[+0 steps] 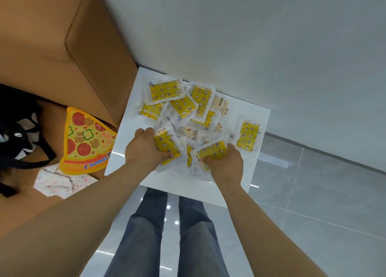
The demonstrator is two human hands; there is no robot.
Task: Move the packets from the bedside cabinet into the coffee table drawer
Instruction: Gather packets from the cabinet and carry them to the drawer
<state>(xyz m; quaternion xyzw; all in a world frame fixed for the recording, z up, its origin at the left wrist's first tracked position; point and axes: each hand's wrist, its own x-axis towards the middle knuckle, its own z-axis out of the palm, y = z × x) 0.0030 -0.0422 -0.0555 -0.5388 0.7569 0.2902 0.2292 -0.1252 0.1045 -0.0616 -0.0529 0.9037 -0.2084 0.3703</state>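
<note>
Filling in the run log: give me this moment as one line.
stage: gathering | left hand: grips yellow packets | right hand: grips yellow packets | site: white bedside cabinet top | lone packet: apart, right side

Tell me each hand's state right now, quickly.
Left hand: grip closed on a yellow packet.
Right hand: grip closed on a second yellow packet.

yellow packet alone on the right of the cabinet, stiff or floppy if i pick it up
Probably floppy: the packet is a thin clear-edged sachet lying flat. Likely light and slippery, given glossy film on the glossy cabinet top. Flat, so unlikely to roll.
</note>
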